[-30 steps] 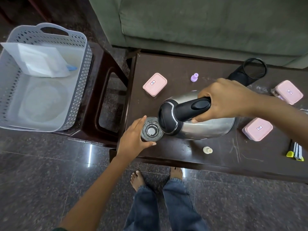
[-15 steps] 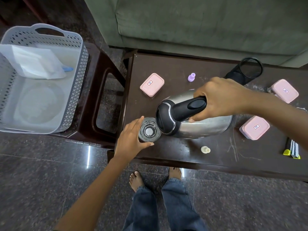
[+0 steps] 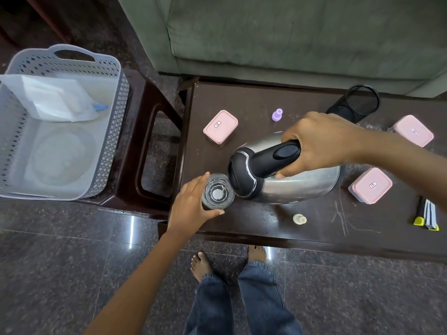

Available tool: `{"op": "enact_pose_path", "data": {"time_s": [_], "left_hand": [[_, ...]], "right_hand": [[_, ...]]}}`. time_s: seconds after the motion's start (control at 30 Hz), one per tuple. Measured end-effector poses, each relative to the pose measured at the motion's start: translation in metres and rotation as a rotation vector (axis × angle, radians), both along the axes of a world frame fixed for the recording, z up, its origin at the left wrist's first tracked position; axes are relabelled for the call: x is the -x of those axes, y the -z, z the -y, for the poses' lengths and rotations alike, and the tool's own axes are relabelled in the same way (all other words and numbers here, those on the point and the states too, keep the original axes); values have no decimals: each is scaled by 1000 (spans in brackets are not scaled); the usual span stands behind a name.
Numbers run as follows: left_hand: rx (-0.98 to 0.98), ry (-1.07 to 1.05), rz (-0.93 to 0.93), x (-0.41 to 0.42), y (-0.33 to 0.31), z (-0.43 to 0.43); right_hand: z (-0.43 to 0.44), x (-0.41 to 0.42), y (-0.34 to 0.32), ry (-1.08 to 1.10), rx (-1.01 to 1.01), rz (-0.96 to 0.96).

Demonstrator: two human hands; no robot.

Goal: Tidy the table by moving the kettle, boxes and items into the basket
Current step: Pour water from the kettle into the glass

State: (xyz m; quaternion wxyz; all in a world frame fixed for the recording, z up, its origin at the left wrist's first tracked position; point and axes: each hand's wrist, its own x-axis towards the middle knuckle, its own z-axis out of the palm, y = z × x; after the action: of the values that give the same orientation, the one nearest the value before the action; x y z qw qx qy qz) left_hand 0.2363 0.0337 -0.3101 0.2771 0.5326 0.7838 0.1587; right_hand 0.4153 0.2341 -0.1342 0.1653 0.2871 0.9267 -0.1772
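A steel kettle (image 3: pixel 297 187) with a black lid and handle is tilted left over the dark table (image 3: pixel 261 102), its spout at a clear glass (image 3: pixel 217 191). My right hand (image 3: pixel 321 143) grips the kettle's black handle. My left hand (image 3: pixel 191 206) wraps around the glass at the table's front left corner. Three pink boxes lie on the table: one at the back left (image 3: pixel 220 126), one at the far right (image 3: pixel 413 130), one right of the kettle (image 3: pixel 371 185). The grey basket (image 3: pixel 106 131) stands on a stool to the left.
A white bag (image 3: pixel 53 100) lies in the basket. A purple cap (image 3: pixel 277 114), a cream cap (image 3: pixel 299 219), a black mesh cup (image 3: pixel 358 102) on its side and markers (image 3: pixel 427 215) are on the table. A green sofa (image 3: pixel 290 37) is behind; my feet are below the table edge.
Both hands, the tilted kettle and the glass hold nearly the same pose across the frames; only the camera view has shifted slightly.
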Motion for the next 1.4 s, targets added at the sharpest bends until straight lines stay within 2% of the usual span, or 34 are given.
{"op": "enact_pose_path", "data": {"time_s": [0.23,1.4], "left_hand": [[-2,9,-60,0,1,0],[-11,12,-59,1,0,-1]], "right_hand": [[1,2,-6,13,-18,25],[1,8,-13,-1,10,40]]}}
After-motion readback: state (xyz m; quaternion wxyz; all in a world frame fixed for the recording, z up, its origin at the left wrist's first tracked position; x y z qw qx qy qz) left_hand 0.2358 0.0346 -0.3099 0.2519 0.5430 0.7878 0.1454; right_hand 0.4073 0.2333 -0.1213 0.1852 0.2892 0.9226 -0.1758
